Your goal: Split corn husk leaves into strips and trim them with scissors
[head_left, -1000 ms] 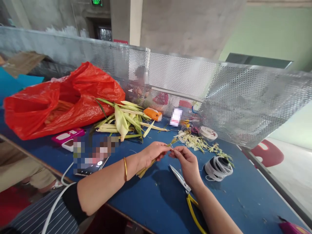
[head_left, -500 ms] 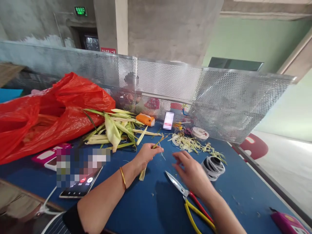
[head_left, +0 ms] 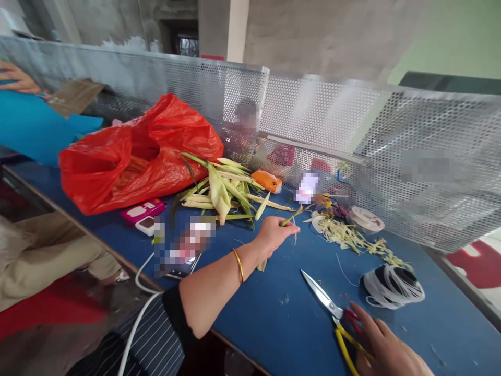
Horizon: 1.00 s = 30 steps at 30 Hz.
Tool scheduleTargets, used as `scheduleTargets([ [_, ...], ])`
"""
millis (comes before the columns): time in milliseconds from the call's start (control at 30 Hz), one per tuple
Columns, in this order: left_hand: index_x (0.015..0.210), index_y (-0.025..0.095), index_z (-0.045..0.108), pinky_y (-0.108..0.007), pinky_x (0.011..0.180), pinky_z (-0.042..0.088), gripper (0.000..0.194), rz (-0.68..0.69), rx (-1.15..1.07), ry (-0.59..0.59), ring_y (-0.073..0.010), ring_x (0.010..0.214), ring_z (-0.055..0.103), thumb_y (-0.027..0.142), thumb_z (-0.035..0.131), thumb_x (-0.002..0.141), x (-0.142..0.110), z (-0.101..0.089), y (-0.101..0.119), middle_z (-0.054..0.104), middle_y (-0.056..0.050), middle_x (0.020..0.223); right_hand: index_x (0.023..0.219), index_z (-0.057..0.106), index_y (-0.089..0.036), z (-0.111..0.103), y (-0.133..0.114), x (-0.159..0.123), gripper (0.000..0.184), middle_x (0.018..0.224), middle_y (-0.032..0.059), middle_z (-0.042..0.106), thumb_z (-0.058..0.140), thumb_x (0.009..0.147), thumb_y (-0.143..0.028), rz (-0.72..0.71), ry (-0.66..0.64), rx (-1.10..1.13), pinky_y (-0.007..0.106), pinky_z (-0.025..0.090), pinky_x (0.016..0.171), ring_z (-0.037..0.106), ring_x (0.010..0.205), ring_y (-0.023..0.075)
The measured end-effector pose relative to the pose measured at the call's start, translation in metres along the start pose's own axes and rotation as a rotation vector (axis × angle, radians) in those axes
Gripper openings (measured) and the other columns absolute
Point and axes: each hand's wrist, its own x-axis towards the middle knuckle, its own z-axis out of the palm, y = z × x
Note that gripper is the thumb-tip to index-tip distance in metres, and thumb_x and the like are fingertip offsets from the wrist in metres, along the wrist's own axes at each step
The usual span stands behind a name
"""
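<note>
A narrow strip of corn husk is pinched in my left hand, with a fine white thread hanging near the fingertips. The husk's pale lower end shows beneath the wrist. My right hand has its fingers at the handles of the scissors, which have one red and one yellow grip. Their blades lie closed on the blue tabletop, pointing away to the left. Beside them sits a spool of white thread with a black core, a loose end trailing from it.
Corn husks are heaped by a red plastic bag. Husk shreds lie near a tape roll. A phone, an orange packet and a perforated metal screen stand around. Another person's hand is far left.
My right hand has moved down and back to the scissors' handles. My left hand still pinches the husk strip. The whole view has swung to the left.
</note>
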Motion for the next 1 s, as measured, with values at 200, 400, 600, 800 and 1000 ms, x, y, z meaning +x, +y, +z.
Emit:
scheduleTargets([
  [200,0.058,0.017,0.059,-0.025,0.054,0.030,0.022,0.037,-0.003,0.026,-0.0097,0.055,0.038,0.032,0.074,0.065,0.002,0.000,-0.002,0.048,0.004,0.055,0.127,0.062,-0.032,-0.012,-0.029,0.017,0.057,0.103,0.0066,0.073,0.069,0.070,-0.036,0.248,0.086,0.645,0.029,0.053,0.056,0.070,0.075,0.0248],
  [400,0.058,0.017,0.059,-0.024,0.053,0.026,0.026,0.137,0.044,0.089,-0.0088,0.053,0.033,0.038,0.071,0.067,0.007,-0.003,-0.003,0.041,0.006,0.052,0.119,0.061,-0.035,-0.045,-0.091,0.056,0.049,0.082,0.0027,0.061,0.076,0.073,-0.044,0.365,-0.161,1.615,0.025,0.040,0.044,0.046,0.052,0.0125],
  [600,0.063,0.016,0.062,-0.024,0.055,0.028,0.028,0.191,0.020,0.135,-0.0090,0.056,0.034,0.043,0.070,0.067,0.010,-0.007,-0.001,0.043,0.006,0.055,0.105,0.067,-0.027,-0.048,-0.136,0.070,0.069,0.076,0.0040,0.053,0.046,0.072,-0.085,0.230,-0.285,1.822,0.027,0.036,0.045,0.033,0.050,0.0104],
  [800,0.067,0.016,0.067,-0.024,0.055,0.029,0.027,0.206,0.130,0.168,-0.0099,0.056,0.036,0.043,0.066,0.069,0.009,-0.006,-0.001,0.044,0.005,0.054,0.109,0.064,-0.025,-0.043,-0.144,0.062,0.068,0.072,-0.0002,0.052,0.048,0.075,-0.082,0.306,-0.497,2.011,0.020,0.031,0.039,0.028,0.044,0.0059],
  [1000,0.075,0.016,0.072,-0.023,0.054,0.028,0.027,0.286,0.307,0.184,-0.0111,0.056,0.037,0.039,0.058,0.075,0.002,-0.002,-0.001,0.047,0.005,0.054,0.106,0.062,-0.022,-0.044,-0.150,0.064,0.064,0.072,-0.0005,0.053,0.048,0.079,-0.078,0.318,-0.500,2.022,0.019,0.032,0.038,0.031,0.043,0.0053],
])
